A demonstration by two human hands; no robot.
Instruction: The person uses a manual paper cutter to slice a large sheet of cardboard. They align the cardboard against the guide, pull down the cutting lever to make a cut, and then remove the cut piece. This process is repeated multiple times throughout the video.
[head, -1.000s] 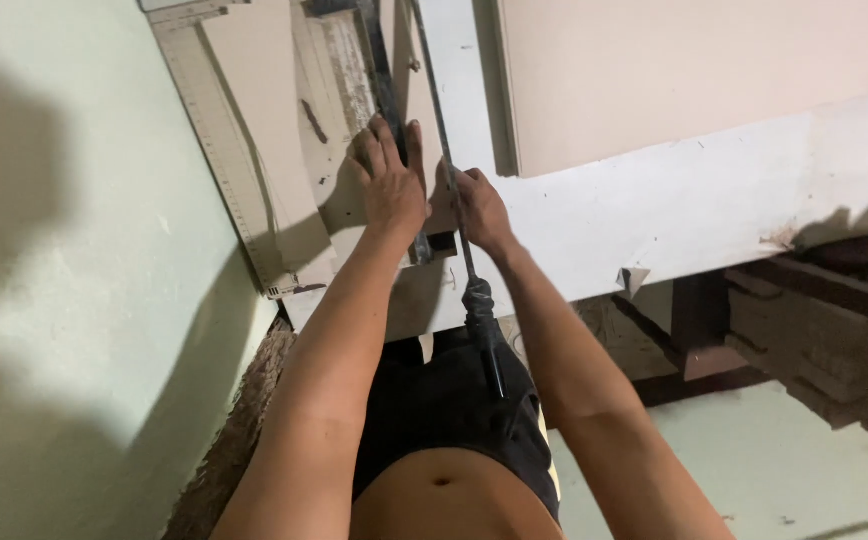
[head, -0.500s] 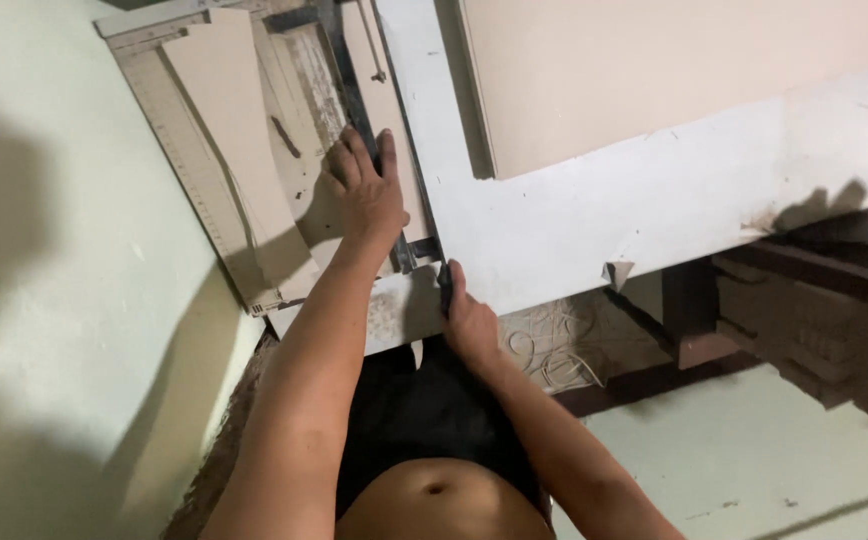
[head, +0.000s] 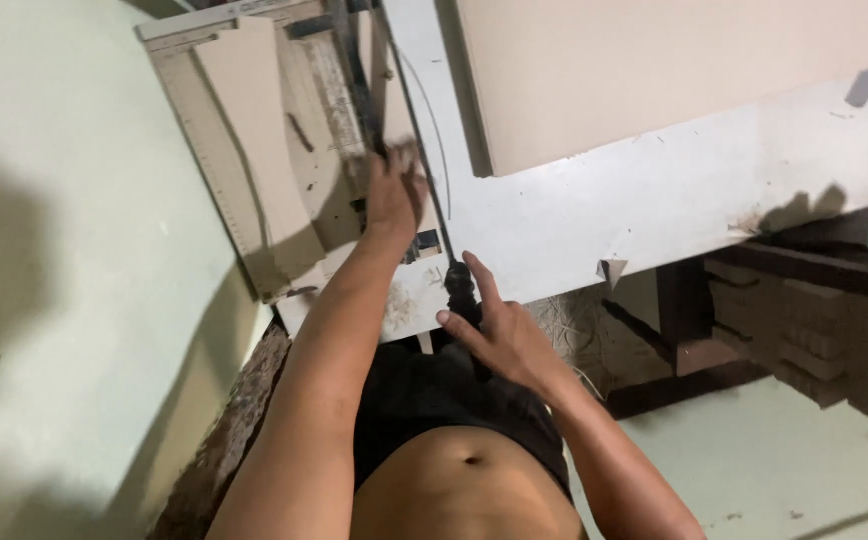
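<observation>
— Where is the cutter arm sitting against the fingers?

— The long, thin, dark metal lever blade of the paper cutter (head: 416, 130) is running from its dark padded grip at the near edge up across the white board. The right hand (head: 499, 335) is lying at that black handle grip (head: 459, 285): thumb and forefinger are spreading loosely on either side of it, touching rather than clenching, so the hand is mostly open. I cannot tell whether the palm is bearing any of its weight.

— And the other hand?

— The left hand (head: 394, 190) is pressing flat, fingers stretched and blurred, on the pale beige cardboard strip (head: 339, 120) lying on the cutter's bed, just left of the blade. It is gripping nothing.

— What edges are hemming things in?

— The grey ruled cutting board with its measuring scale (head: 216, 150) is butting against the pale green wall (head: 64, 250) on the left, so there is little room that way. To the right, a large beige sheet (head: 654, 70) is covering the white worn tabletop (head: 674, 210), whose chipped near edge is running just beyond the right hand. Below that edge, open space is showing above the dark wooden frame (head: 714, 330) and light floor (head: 784, 460).
</observation>
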